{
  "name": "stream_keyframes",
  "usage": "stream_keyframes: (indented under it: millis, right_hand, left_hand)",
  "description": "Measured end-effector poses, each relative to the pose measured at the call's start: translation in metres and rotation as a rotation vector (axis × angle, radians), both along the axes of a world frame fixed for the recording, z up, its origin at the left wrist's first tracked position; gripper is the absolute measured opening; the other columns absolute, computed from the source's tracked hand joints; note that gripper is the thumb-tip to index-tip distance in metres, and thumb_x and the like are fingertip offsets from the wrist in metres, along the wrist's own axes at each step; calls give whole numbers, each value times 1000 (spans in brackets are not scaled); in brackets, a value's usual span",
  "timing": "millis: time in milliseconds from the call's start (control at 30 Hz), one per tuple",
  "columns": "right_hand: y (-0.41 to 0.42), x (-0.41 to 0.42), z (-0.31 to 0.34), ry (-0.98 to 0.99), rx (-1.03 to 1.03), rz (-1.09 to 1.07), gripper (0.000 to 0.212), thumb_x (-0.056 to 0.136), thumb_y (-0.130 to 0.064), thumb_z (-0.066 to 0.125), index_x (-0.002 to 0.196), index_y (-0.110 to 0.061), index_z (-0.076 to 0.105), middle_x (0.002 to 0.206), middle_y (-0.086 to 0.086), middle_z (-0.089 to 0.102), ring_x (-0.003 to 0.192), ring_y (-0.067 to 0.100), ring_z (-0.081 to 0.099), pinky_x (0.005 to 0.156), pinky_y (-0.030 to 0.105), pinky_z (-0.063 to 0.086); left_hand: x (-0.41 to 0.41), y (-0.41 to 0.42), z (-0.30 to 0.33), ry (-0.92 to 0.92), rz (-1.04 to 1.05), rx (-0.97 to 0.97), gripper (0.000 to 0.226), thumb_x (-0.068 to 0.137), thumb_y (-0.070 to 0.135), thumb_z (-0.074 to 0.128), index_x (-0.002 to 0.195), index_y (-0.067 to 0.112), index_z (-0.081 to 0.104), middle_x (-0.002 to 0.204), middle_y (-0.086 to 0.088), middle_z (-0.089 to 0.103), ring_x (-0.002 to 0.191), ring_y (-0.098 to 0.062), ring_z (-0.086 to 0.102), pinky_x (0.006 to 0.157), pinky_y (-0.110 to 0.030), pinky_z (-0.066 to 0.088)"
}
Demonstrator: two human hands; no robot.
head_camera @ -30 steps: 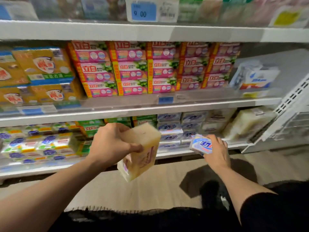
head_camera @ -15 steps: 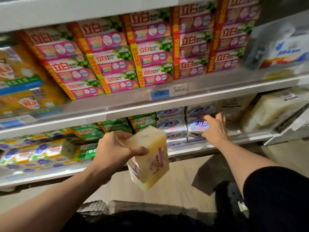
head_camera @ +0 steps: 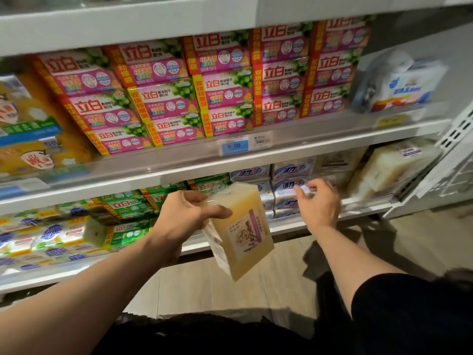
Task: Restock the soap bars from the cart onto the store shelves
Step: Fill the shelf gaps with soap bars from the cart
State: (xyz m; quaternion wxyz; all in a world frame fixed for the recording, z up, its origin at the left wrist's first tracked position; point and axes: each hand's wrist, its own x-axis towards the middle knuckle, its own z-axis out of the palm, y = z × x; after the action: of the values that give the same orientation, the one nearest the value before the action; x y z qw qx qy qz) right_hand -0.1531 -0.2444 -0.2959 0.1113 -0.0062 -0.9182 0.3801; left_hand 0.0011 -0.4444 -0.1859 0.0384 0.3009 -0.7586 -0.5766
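Observation:
My left hand (head_camera: 186,216) grips a pale yellow soap pack (head_camera: 243,231) wrapped in clear film with a purple label, tilted in front of the lower shelf (head_camera: 363,210). My right hand (head_camera: 321,203) hovers empty, fingers loosely curled, just in front of the stack of blue-and-white soap bars (head_camera: 289,190) on that lower shelf. More pale yellow soap blocks (head_camera: 391,167) lie at the right end of the same shelf.
Pink and red soap boxes (head_camera: 204,93) fill the middle shelf above a blue price tag (head_camera: 235,146). Green packs (head_camera: 133,206) and blue-yellow packs (head_camera: 48,237) sit lower left. A white perforated panel (head_camera: 458,149) stands at right. Wooden floor lies below.
My right hand carried a blue-and-white soap bar to the lower shelf, let it go onto the stack, and has drawn back a little. The left hand kept hold of the yellow pack.

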Motion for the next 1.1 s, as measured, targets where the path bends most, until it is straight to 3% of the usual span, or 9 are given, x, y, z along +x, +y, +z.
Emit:
stream_keyframes:
  millis: [133, 200, 300, 433, 533, 700, 900, 1033, 1100]
  right_hand:
    - [-7, 13, 58, -616, -624, 390, 53, 72, -57, 69, 88, -6, 70, 80, 7, 72, 82, 25, 69, 71, 33, 54]
    - [-1, 18, 82, -802, -626, 573, 55, 68, -57, 65, 98, -11, 67, 87, 5, 71, 86, 22, 66, 84, 39, 51]
    - [8, 22, 99, -690, -465, 614, 55, 70, -41, 77, 118, -19, 62, 105, 5, 70, 101, 22, 63, 98, 49, 47]
    - [12, 24, 117, -465, -232, 600, 117, 55, -17, 91, 148, -35, 21, 150, 2, 33, 138, 23, 32, 108, 40, 35]
    - [8, 53, 107, -280, -93, 477, 132, 55, -25, 92, 149, -38, 1, 156, -2, 16, 143, 21, 18, 114, 44, 27]
    - [22, 88, 53, -242, -128, 184, 107, 76, -20, 78, 151, -36, 4, 144, 1, 33, 134, 21, 36, 105, 34, 36]
    - [33, 74, 31, -211, -151, 87, 104, 72, -22, 78, 147, -48, 11, 140, 0, 36, 132, 20, 35, 106, 40, 38]
    - [35, 53, 22, -305, -349, -135, 98, 72, -32, 80, 145, -49, 18, 140, -2, 45, 130, 22, 42, 106, 45, 38]
    - [38, 33, 19, -347, -511, -339, 93, 70, -42, 80, 145, -45, 26, 140, 0, 48, 126, 27, 47, 103, 46, 41]
  left_hand:
    - [-16, 9, 2, 63, -57, 133, 36, 58, 9, 84, 89, 0, 69, 83, -13, 72, 78, -28, 70, 72, -36, 57]
    - [-24, 18, 4, 89, -83, 217, 31, 62, 9, 82, 89, -2, 70, 80, -13, 72, 69, -23, 68, 60, -26, 56]
    - [-36, 35, 4, 132, -98, 241, 23, 65, 9, 82, 83, -1, 72, 74, -10, 70, 67, -22, 65, 57, -24, 55]
    - [-59, 58, -1, 122, -125, 15, 50, 40, 37, 88, 78, 10, 70, 77, -4, 71, 75, -21, 67, 71, -37, 57]
    - [-74, 71, -11, 55, -62, -148, 54, 45, 47, 87, 82, 14, 68, 81, 1, 69, 77, -17, 64, 75, -38, 57]
    - [-89, 89, -22, 18, -28, -89, 39, 52, 43, 87, 65, 12, 66, 71, -4, 69, 68, -20, 65, 67, -43, 58]
    - [-111, 102, -46, 33, -157, -6, 79, 27, 55, 82, 86, 3, 73, 77, -5, 70, 73, -22, 66, 69, -48, 56]
    - [-120, 99, -59, 133, -247, 80, 58, 64, 45, 83, 108, 10, 69, 99, -4, 72, 95, -20, 68, 77, -33, 54]
    - [-122, 90, -70, 170, -311, -250, 42, 83, 37, 71, 118, 14, 67, 109, -1, 71, 102, -20, 66, 83, -34, 52]
